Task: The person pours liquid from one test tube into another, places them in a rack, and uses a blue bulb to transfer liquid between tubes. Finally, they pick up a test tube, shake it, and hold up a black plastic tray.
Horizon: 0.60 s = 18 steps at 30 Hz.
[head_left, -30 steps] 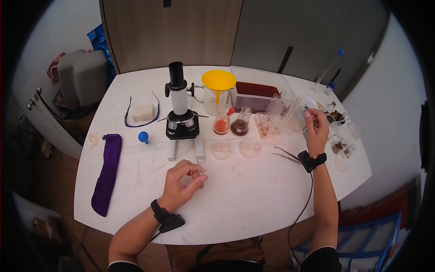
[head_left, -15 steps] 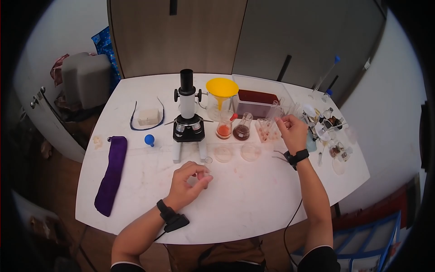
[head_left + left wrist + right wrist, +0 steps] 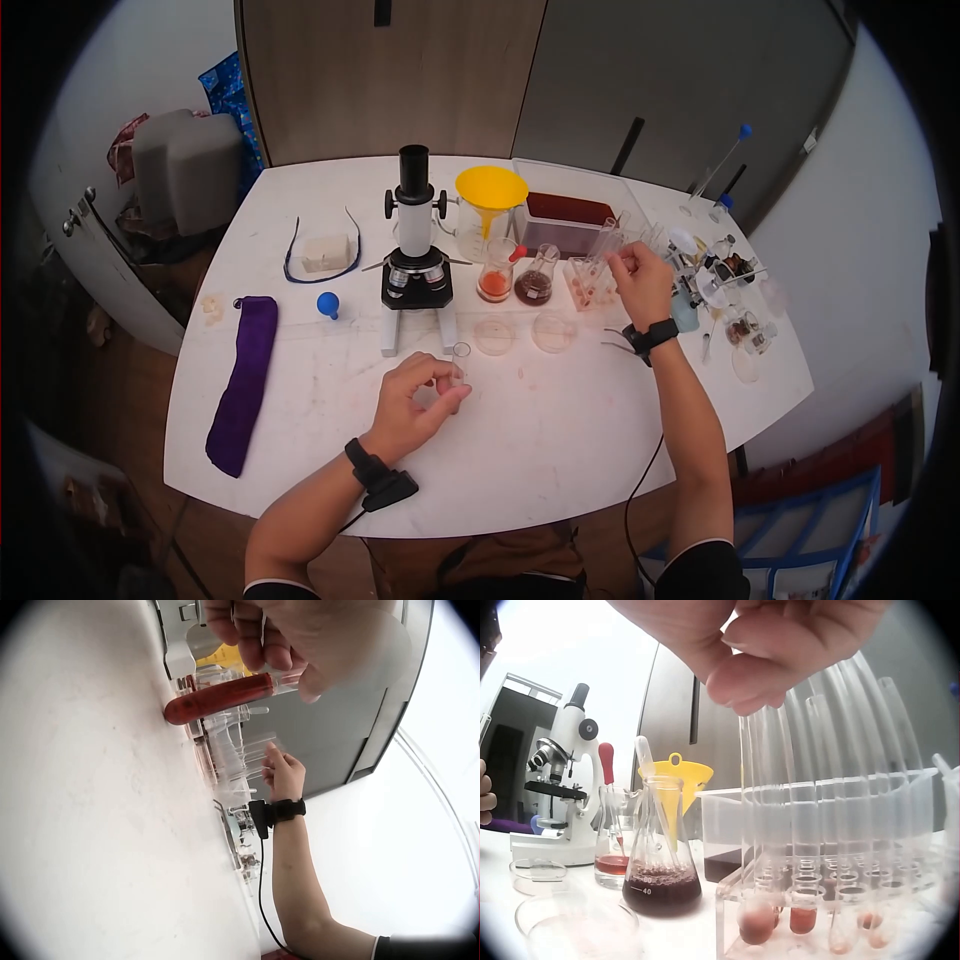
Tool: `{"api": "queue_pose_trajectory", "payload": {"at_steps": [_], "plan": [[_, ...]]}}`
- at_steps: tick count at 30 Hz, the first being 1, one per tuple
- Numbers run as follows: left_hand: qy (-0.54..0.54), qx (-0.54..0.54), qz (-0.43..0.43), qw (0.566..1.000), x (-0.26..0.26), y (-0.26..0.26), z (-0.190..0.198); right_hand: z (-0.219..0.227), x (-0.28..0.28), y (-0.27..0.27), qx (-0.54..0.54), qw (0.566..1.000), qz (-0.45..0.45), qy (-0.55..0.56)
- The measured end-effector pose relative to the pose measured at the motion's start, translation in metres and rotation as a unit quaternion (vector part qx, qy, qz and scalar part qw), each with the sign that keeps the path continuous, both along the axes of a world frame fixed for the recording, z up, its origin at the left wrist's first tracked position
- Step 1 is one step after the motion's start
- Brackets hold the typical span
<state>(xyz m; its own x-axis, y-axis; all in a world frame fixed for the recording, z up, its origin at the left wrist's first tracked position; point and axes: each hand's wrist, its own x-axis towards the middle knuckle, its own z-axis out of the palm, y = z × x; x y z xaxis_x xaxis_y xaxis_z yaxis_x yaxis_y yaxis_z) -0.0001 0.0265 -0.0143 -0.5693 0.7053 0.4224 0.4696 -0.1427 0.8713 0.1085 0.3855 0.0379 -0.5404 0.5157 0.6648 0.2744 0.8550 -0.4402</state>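
Observation:
My left hand (image 3: 412, 405) grips a test tube (image 3: 221, 699) upright near its top, just in front of the microscope (image 3: 412, 230). Red liquid fills much of the tube, its rounded bottom close to the tabletop. Over at the clear test tube rack (image 3: 729, 922), my right hand (image 3: 648, 285) has thumb and fingertips pinched together at the top of a glass tube (image 3: 756, 802). That tube stands in the rack's front row among several others, some with reddish liquid at the bottom. The fingers partly hide the tube tops.
Left of the rack stand a flask of dark red liquid (image 3: 533, 288) and a flask with a red-bulbed dropper (image 3: 493, 287). Petri dishes (image 3: 553, 332) lie in front. Behind are a yellow funnel (image 3: 491, 186) and a plastic tub (image 3: 568, 222). Tweezers (image 3: 622, 343) lie by the right wrist.
My right hand has moved left, from the cluttered right side of the table to the tubes in the rack. The left hand keeps hold of its test tube in about the same place.

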Motion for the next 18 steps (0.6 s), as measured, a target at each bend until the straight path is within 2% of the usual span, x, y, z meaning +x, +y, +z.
{"api": "queue_pose_trajectory", "payload": {"at_steps": [3, 13, 16, 18], "plan": [[0.002, 0.006, -0.001, 1.000, -0.001, 0.001, -0.002, 0.008, 0.000, -0.007, -0.065, 0.998, 0.002, 0.012], [0.000, 0.006, -0.001, 1.000, 0.000, 0.001, 0.000, 0.024, 0.001, -0.002, -0.040, 0.999, 0.005, 0.019], [0.004, 0.007, -0.002, 1.000, 0.000, 0.001, 0.000, 0.035, 0.005, -0.006, -0.048, 0.998, 0.014, 0.029], [0.002, 0.010, -0.003, 1.000, 0.000, 0.001, 0.000, 0.046, 0.008, -0.014, -0.104, 0.994, 0.010, 0.031]]}}
